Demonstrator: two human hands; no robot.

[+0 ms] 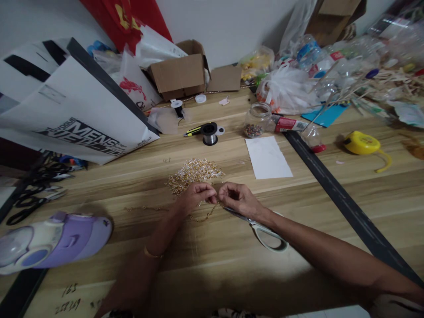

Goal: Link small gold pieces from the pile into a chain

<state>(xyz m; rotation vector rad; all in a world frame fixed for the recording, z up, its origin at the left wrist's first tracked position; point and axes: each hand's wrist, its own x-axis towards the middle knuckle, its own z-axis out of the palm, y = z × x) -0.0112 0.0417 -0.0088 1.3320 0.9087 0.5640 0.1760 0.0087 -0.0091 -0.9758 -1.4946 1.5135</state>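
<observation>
Close together over the table, my left hand [198, 194] and my right hand [241, 199] meet at the fingertips, each closed in a pinch. A thin gold beaded chain [202, 220] rises to the pinched fingers. From there it loops under my left wrist and trails to the left across the wood. The exact spot where each hand grips it is too small to make out. Just behind my left hand lies a pile of gold and clear beads [195, 171]. Scissors with pale handles [271, 238] lie partly under my right wrist, blades pointing toward the fingers.
Beyond the beads are a wire spool [210, 134] and a yellow cutter [193, 131]. White paper [269, 157], a bead jar [254, 121] and a yellow tape measure [361, 143] sit to the right. A purple bottle [74, 240], black-handled scissors [28, 207] and a paper bag [76, 106] occupy the left.
</observation>
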